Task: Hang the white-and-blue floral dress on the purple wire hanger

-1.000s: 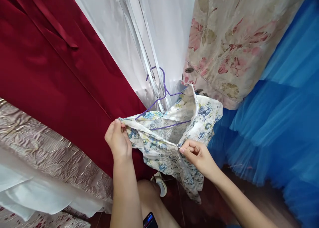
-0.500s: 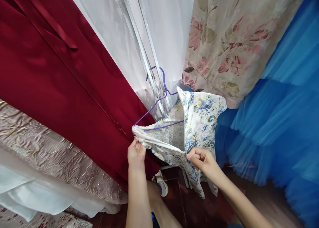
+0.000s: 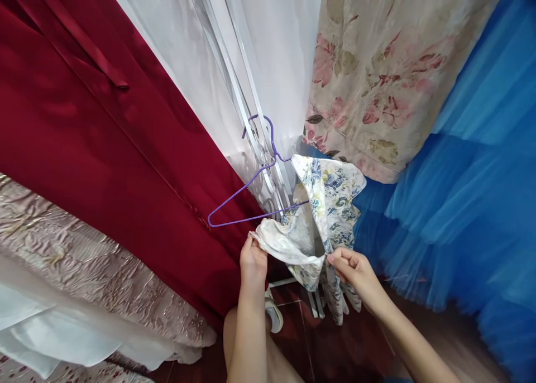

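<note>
The left hand pinches a floral garment by its pale edge; the right hand pinches its opening. The garment covers a purple hanger's right end, the left corner jutting free before white poles.

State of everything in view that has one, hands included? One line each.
left hand: closed on the garment's edge
right hand: pinching the garment at its opening
garment: opening spread, one side off the hanger, the other over it
hanger: one arm bare, the other partly covered
red cloth: hanging
pink-flowered cloth: hanging
blue tulle: hanging in layers
</note>
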The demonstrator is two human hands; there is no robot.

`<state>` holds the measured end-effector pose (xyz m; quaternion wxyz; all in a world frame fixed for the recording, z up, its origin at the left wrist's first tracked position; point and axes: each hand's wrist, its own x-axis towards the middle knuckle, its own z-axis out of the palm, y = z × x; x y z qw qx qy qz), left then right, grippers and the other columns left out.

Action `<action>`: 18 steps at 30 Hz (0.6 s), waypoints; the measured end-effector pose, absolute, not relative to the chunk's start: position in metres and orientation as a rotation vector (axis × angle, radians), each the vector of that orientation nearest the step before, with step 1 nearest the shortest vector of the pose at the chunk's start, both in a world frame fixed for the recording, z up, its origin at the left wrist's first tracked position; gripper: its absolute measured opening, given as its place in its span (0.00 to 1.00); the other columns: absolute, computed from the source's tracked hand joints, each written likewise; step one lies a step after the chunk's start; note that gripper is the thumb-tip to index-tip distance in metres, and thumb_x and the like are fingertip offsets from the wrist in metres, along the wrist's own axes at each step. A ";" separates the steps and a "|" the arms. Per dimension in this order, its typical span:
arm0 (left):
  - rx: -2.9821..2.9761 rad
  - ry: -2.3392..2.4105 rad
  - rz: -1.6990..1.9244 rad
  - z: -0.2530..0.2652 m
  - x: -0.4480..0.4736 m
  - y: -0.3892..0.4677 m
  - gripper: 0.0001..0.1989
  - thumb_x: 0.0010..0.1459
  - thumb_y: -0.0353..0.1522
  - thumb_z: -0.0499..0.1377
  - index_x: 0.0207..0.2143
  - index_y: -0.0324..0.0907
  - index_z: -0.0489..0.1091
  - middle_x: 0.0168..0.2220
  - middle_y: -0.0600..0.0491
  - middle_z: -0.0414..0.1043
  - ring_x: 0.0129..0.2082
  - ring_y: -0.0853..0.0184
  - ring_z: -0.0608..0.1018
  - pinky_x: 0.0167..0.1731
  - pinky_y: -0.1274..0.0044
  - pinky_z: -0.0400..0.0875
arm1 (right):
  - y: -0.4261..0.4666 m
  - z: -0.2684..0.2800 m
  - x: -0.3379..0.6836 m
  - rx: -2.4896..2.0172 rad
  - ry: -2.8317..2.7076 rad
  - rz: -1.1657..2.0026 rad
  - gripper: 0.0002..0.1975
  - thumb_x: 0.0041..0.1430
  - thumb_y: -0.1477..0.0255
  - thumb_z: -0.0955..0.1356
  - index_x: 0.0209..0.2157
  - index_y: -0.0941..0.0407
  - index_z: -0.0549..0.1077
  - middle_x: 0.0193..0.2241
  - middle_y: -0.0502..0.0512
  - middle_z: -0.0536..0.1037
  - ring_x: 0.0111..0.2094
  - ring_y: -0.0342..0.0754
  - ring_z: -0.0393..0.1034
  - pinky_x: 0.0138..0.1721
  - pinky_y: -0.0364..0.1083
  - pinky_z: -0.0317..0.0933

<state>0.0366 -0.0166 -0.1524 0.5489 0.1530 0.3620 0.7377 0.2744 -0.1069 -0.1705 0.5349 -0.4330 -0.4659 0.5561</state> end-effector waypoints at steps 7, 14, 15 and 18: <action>0.965 0.830 1.671 -0.112 0.077 -0.058 0.10 0.61 0.37 0.62 0.37 0.38 0.73 0.36 0.50 0.74 0.38 0.68 0.75 0.42 0.79 0.69 | -0.095 -0.198 0.309 -1.060 -0.731 1.210 0.16 0.57 0.59 0.73 0.28 0.59 0.73 0.15 0.43 0.59 0.18 0.37 0.47 0.21 0.41 0.41; 1.391 0.974 1.456 -0.098 0.117 -0.086 0.10 0.65 0.38 0.59 0.37 0.40 0.72 0.34 0.53 0.71 0.36 0.69 0.72 0.39 0.81 0.65 | -0.081 -0.234 0.345 -1.047 -0.364 1.181 0.19 0.42 0.60 0.78 0.28 0.59 0.74 0.15 0.40 0.56 0.17 0.36 0.49 0.17 0.37 0.45; 1.428 0.964 1.416 -0.097 0.124 -0.088 0.10 0.65 0.38 0.58 0.37 0.40 0.72 0.34 0.53 0.71 0.37 0.69 0.72 0.39 0.80 0.65 | -0.081 -0.240 0.347 -1.060 -0.348 1.183 0.19 0.41 0.59 0.78 0.27 0.59 0.74 0.15 0.40 0.56 0.17 0.36 0.48 0.17 0.37 0.45; 1.477 0.902 1.332 -0.096 0.146 -0.095 0.10 0.66 0.37 0.57 0.37 0.40 0.71 0.34 0.52 0.71 0.37 0.68 0.72 0.40 0.80 0.65 | -0.088 -0.256 0.344 -1.109 -0.335 1.209 0.19 0.41 0.58 0.77 0.26 0.58 0.73 0.14 0.40 0.55 0.16 0.36 0.47 0.16 0.37 0.45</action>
